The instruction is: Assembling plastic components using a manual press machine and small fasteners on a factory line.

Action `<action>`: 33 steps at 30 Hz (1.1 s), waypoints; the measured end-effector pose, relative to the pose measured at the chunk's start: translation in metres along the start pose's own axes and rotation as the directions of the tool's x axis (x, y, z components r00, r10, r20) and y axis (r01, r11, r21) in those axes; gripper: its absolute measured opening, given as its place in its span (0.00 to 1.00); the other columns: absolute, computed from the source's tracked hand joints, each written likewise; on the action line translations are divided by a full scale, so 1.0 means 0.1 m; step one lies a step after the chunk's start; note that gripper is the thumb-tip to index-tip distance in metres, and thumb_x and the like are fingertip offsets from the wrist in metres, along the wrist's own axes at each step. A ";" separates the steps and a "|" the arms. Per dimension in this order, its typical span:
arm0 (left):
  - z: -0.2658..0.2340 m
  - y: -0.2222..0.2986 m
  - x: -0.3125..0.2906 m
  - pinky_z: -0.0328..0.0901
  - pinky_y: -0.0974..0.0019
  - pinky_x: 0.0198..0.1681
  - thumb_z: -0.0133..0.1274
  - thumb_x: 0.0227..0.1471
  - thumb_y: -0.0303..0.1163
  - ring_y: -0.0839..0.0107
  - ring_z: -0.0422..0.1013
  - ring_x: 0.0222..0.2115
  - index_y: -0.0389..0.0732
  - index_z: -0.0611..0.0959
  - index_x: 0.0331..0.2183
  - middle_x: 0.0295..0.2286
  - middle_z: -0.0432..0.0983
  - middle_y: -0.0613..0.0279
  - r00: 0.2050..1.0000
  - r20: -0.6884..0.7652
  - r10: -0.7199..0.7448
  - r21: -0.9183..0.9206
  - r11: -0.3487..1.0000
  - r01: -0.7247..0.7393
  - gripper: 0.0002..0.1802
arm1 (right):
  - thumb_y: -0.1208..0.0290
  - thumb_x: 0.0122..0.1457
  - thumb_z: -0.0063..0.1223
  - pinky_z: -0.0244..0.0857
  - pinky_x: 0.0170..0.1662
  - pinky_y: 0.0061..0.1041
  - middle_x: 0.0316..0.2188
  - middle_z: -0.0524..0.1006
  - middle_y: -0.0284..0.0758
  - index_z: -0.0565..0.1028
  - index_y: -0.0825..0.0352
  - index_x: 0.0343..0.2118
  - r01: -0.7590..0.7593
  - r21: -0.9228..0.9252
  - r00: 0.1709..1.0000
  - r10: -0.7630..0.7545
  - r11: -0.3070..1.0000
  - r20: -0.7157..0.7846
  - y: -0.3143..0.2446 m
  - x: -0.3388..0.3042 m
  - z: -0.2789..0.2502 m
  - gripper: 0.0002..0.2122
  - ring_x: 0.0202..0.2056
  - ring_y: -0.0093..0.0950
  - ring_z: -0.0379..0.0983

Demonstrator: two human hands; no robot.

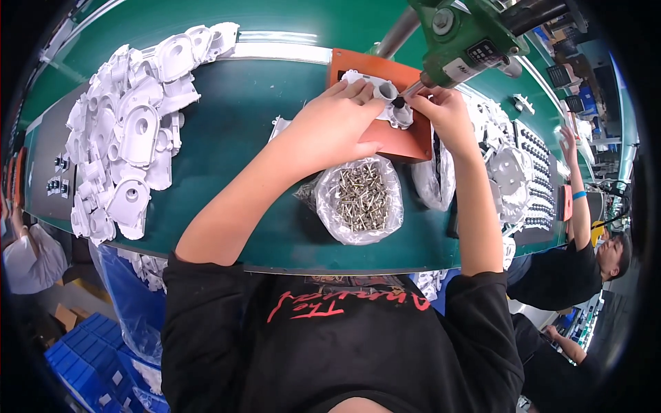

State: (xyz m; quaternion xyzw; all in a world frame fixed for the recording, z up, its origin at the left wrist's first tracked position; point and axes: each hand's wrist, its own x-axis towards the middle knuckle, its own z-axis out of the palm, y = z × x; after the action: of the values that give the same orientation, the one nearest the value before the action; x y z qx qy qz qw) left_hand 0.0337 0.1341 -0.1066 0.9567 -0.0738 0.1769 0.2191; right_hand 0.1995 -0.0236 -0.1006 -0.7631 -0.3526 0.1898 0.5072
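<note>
Bending over the white part (385,92), the fingers of our left hand (336,122) lie close together, with the thumb out apart from them; we cannot tell whether they grip it or only press, but they seem placed to steady it. Our right hand (445,115) comes in from the other side, thumb and forefinger beside the small black piece (399,102); whether they pinch anything, we cannot tell. Working from both sides probably leaves us a view of the spot between them, where the metal rod (414,88) of the green machine (469,40) comes down. The white part sits on the orange stand (397,142), which likely lifts it off the green table (251,103). Just in front of us stands the clear bag (355,237) of screws (363,195), mouth open, presumably for easy picking. Farther out, the heaped white pieces (134,124) lie leftward; neat rows of black parts (538,180) lie rightward, perhaps lined up for quick taking.
</note>
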 end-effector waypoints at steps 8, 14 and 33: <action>0.00 -0.01 0.01 0.55 0.57 0.56 0.57 0.41 0.38 0.52 0.62 0.50 0.34 0.72 0.36 0.46 0.67 0.45 1.000 0.010 -0.006 -0.040 0.999 0.006 0.22 | 0.70 0.49 0.56 0.60 0.29 0.17 0.21 0.74 0.30 0.76 0.75 0.29 -0.020 -0.091 0.993 0.030 0.996 0.118 -0.06 0.05 -0.11 0.11 0.24 0.16 0.66; 0.00 0.00 0.00 0.55 0.57 0.56 0.58 0.40 0.38 0.54 0.62 0.51 0.34 0.73 0.38 0.45 0.69 0.45 1.000 -0.018 0.018 0.004 1.000 -0.018 0.24 | 0.76 0.50 0.56 0.59 0.36 0.16 0.30 0.74 0.28 0.72 0.69 0.33 -0.009 -0.091 0.976 0.029 0.996 0.216 -0.14 0.09 -0.08 0.08 0.32 0.17 0.67; 0.15 -0.07 0.19 0.56 0.54 0.55 0.59 0.39 0.40 0.53 0.64 0.50 0.38 0.76 0.37 0.41 0.72 0.45 0.995 -0.046 -0.088 0.116 0.989 0.093 0.22 | 0.68 0.46 0.55 0.63 0.40 0.30 0.28 0.76 0.36 0.76 0.69 0.29 0.128 0.066 0.975 -0.114 0.990 -0.190 -0.27 1.51 -1.50 0.10 0.34 0.32 0.71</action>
State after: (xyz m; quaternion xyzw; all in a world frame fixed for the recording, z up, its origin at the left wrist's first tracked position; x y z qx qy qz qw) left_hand 0.0571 0.1325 -0.1147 0.9665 -0.0151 0.1904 0.1713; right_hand 0.3893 -0.0030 -0.0038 -0.7344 -0.3421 0.1003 0.5776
